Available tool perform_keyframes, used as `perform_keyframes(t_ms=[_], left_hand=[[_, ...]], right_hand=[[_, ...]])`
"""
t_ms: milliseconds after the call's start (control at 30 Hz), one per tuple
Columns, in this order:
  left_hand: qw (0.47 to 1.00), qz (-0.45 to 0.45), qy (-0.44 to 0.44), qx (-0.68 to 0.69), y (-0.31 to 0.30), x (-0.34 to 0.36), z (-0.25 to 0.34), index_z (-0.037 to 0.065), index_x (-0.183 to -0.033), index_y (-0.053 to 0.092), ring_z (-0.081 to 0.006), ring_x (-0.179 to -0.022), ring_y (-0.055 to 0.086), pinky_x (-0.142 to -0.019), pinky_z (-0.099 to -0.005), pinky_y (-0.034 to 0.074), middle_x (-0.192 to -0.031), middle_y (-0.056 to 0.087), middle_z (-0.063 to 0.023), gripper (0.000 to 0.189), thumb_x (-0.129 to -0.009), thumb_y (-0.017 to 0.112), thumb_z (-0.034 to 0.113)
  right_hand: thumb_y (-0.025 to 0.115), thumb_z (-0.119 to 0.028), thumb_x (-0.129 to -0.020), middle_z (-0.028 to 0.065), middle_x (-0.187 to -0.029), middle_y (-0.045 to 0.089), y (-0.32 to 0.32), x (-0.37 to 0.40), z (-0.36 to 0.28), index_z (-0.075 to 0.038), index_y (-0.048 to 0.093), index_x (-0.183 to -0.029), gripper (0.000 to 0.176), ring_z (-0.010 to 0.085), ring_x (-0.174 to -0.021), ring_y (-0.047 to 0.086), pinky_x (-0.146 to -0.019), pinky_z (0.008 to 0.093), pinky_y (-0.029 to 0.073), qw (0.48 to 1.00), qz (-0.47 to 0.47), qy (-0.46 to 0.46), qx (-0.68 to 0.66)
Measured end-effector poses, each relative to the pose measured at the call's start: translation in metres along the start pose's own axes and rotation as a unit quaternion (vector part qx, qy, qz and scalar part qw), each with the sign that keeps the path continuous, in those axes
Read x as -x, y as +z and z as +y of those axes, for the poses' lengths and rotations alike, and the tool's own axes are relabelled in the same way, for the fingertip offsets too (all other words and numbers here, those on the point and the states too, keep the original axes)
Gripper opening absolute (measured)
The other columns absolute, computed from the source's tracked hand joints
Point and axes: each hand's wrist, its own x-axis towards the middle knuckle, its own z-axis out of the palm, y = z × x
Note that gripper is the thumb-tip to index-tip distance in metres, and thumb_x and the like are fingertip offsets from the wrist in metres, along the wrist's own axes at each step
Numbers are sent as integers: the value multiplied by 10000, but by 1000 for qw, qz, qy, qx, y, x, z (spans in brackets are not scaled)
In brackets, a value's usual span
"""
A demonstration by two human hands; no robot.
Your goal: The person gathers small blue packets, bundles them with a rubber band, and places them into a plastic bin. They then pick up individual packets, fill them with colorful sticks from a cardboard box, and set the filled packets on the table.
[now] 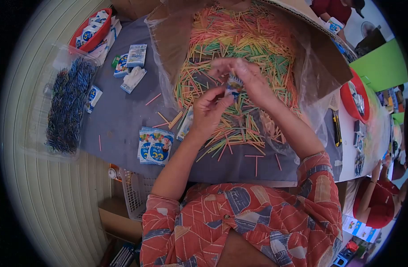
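Observation:
A small blue and white printed packet (234, 86) is upright between my two hands, over the loose sticks. My left hand (207, 111) is closed round its lower part, thumb in front. At the packet's top, my right hand (254, 83) has its fingers curled together, slightly blurred; what they pinch is hidden. Beneath both hands lies a big heap of thin pink, yellow, orange and green sticks (239, 133) in a plastic-lined cardboard box (322, 53). Beside my left forearm rest flat blue and white packets (156, 147), and another packet (185, 127) is partly covered by my wrist.
At left stands a clear tub (39, 115) of dark twisted strands (69, 107), with a red basin (108, 31) of packets behind. Filled packets (136, 55) lie nearby. To the right are a yellow-black cutter (336, 129), another red basin (346, 95) and other people (377, 200).

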Motion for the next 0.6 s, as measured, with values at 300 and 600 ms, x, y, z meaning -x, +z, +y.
perform_keyframes(t_ms=[300,600], left_hand=[[992,-8,12,-126,-14,26,-1,-23,-1124,638,-92,-921,626,-806,-245,493,-1017,682,-55,227,-899,655,-31],[936,-22,113,-332,-20,40,25,-28,-1067,643,-150,-856,638,-771,-277,504,-924,666,-70,228,-844,688,-36]], right_hand=[[499,-393,-1025,103,-1065,710,10,23,8,15,634,-1240,481,167,-994,648,-921,319,493,994,-90,-60,-26],[622,-220,-963,131,-1114,712,1,25,-7,-3,680,-1166,302,228,-1083,659,-983,378,490,973,-116,0,-198]])
